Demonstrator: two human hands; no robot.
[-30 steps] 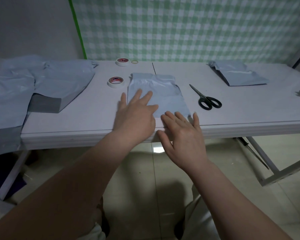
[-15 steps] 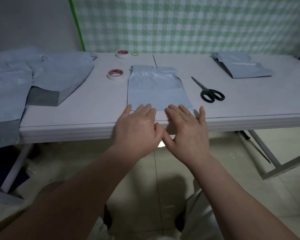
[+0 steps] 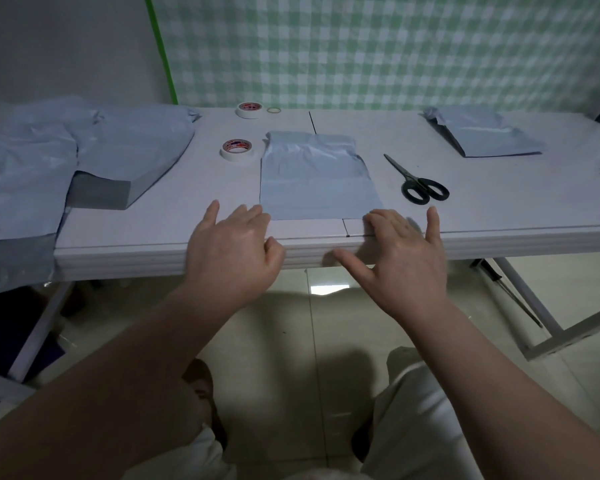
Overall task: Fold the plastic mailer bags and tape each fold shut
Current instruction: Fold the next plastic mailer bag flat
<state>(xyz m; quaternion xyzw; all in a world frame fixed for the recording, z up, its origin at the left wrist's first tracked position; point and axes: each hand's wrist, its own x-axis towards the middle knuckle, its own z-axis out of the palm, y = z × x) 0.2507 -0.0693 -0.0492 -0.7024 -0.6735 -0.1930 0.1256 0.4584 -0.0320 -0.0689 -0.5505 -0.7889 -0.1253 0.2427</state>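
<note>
A pale blue folded mailer bag (image 3: 314, 178) lies flat on the white table (image 3: 174, 216), its near edge close to the table's front. My left hand (image 3: 234, 252) is spread with fingertips at the bag's near left corner. My right hand (image 3: 400, 251) is spread too, fingertips touching the bag's near right corner. Neither hand holds anything. A roll of tape (image 3: 237, 149) sits just left of the bag's far end, and black-handled scissors (image 3: 417, 181) lie to its right.
A heap of unfolded blue bags (image 3: 84, 157) covers the table's left end and hangs over the edge. A stack of folded bags (image 3: 482, 135) lies at the far right. A second tape roll (image 3: 249, 109) and a small ring (image 3: 274, 110) sit at the back.
Both hands slid back off the bag toward the table's front edge, then spread apart from the middle to the bag's two near corners.
</note>
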